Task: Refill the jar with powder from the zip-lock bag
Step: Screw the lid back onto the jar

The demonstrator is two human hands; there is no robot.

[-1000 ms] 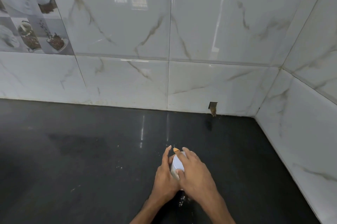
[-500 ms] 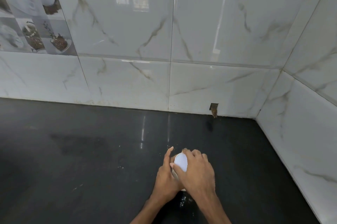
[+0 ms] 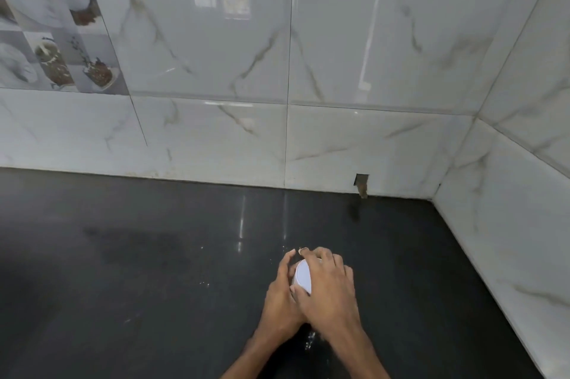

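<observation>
A small jar with a white lid (image 3: 303, 276) stands on the black countertop (image 3: 154, 270), near the front middle. My left hand (image 3: 282, 301) wraps the jar's body from the left. My right hand (image 3: 328, 289) lies over the lid from the right, its fingers curled around the rim. Most of the jar is hidden under both hands; only part of the white lid shows. No zip-lock bag is in view.
Glossy marble-look wall tiles (image 3: 339, 54) run along the back and the right side and meet in a corner at the right. A small notch (image 3: 361, 184) sits at the foot of the back wall. Fine specks of powder (image 3: 205, 283) lie left of the hands.
My right hand has slid further over the lid, and its fingers have curled around it. The orange bit seen at the lid's top one second ago is now hidden.
</observation>
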